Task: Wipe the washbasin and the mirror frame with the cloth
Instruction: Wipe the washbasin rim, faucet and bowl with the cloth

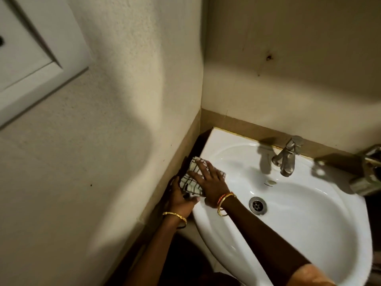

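The right hand point(208, 182) lies flat, fingers spread, palm down on the cloth point(190, 180), pressing it onto the left rim of the basin point(309, 234). The left hand point(181, 201) is beside the basin's left edge, curled up around the cloth's lower end, thumb on top by the rim; how tightly it grips cannot be told, since the cloth and the shadow hide its fingers. The two hands are close together, almost touching at the cloth.

The cloth is pale with dark checked lines, bunched, and drapes over the basin's left rim into the dark gap between basin and wall point(123, 120).

Gold bangles point(223, 204) ring the right wrist, with an orange thread band among them; another bangle point(175, 215) rings the left wrist. The right forearm crosses the basin's near-left rim.

Inside the basin, right of the right wrist, sits the metal drain point(257, 205). The tap point(286, 157) stands on the basin's back rim, spout pointing into the bowl. A second metal fitting point(369, 172) shows at the basin's far right, partly cut off. A white framed panel point(31, 65) hangs on the wall well up and left of the basin.
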